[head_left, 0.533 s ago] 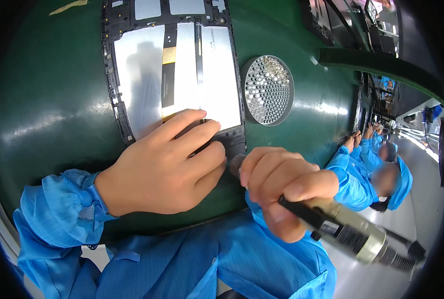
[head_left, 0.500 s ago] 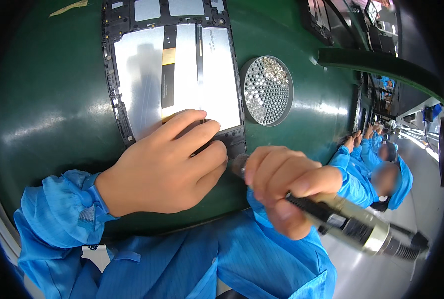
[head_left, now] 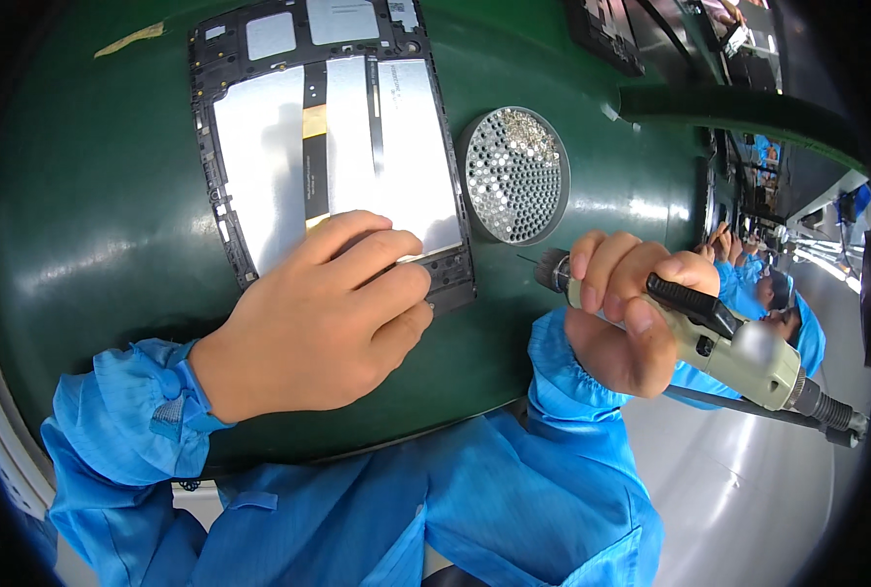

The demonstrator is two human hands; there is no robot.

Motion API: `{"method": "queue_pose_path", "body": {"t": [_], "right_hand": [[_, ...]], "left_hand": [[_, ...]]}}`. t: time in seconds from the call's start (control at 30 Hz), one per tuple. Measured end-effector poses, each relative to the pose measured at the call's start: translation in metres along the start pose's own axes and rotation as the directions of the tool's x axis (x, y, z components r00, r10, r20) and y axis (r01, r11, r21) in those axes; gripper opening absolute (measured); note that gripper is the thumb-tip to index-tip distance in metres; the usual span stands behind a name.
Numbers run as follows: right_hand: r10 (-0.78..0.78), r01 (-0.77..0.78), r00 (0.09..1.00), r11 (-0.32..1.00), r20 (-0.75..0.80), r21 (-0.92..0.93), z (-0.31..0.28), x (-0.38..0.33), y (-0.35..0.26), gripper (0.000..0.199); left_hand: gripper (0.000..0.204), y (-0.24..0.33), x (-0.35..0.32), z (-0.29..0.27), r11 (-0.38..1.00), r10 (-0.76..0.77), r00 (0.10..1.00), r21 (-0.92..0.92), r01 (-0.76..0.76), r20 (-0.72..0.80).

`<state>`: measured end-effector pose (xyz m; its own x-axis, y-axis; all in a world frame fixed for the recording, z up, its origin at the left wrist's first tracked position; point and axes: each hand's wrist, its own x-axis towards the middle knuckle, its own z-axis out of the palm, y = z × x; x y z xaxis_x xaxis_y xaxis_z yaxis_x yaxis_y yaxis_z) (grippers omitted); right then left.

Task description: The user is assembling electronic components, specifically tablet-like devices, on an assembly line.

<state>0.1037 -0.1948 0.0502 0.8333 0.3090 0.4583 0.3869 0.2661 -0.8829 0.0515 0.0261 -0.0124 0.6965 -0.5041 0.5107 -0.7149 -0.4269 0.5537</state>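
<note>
An opened tablet (head_left: 393, 147) lies on the green table, its black frame around silver battery panels with a dark ribbon strip between them. My left hand (head_left: 318, 318) rests over its near edge, fingers bent and closed on it; the thumb is hidden. In my right hand (head_left: 631, 303) is a pale green electric screwdriver (head_left: 738, 364), gripped around the body with its black lever on top. Its thin bit points left, just below the round screw tray (head_left: 518, 176), and touches nothing. Shiny small screws fill part of the tray's holes.
A yellowish strip (head_left: 130, 39) lies on the far left of the green table (head_left: 93, 196). A green curved bar (head_left: 738, 108) crosses at the right, near another dark device (head_left: 606, 34). Co-workers in blue (head_left: 797, 328) sit further right. A cable trails from the screwdriver.
My right hand has moved up and right with the screwdriver, whose tip has left the tablet's near right corner. The tablet has shifted slightly left, with my left hand still on it.
</note>
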Motion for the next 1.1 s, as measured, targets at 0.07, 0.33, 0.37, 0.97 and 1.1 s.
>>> {"method": "queue_pose_path", "body": {"t": [0.07,0.33,0.37,0.97,1.1], "right_hand": [[0.003,-0.003,1.0,1.0,-0.007,0.006,0.001,0.0,0.0,0.035],[0.016,-0.016,0.999,1.0,-0.036,-0.006,-0.008,0.001,0.003,0.034],[0.012,-0.012,1.0,1.0,-0.029,0.0,-0.009,0.0,0.003,0.034],[-0.174,0.034,0.873,0.954,-0.456,-0.298,-0.075,0.013,0.014,0.034],[-0.189,-0.013,0.809,0.941,-0.557,-0.338,-0.086,0.017,0.015,0.038]], "left_hand": [[0.016,-0.001,0.001,-0.002,1.0,0.001,1.0,-0.011,-0.001,0.011],[0.017,-0.002,0.008,-0.006,0.999,-0.021,0.996,-0.032,0.024,0.087],[0.017,-0.002,0.009,-0.006,0.999,-0.019,0.996,-0.033,0.022,0.091],[0.03,0.022,0.002,-0.027,0.985,-0.097,0.983,0.157,0.072,0.157],[0.034,0.037,-0.007,-0.012,0.903,-0.157,0.975,0.423,0.077,0.157]]}}
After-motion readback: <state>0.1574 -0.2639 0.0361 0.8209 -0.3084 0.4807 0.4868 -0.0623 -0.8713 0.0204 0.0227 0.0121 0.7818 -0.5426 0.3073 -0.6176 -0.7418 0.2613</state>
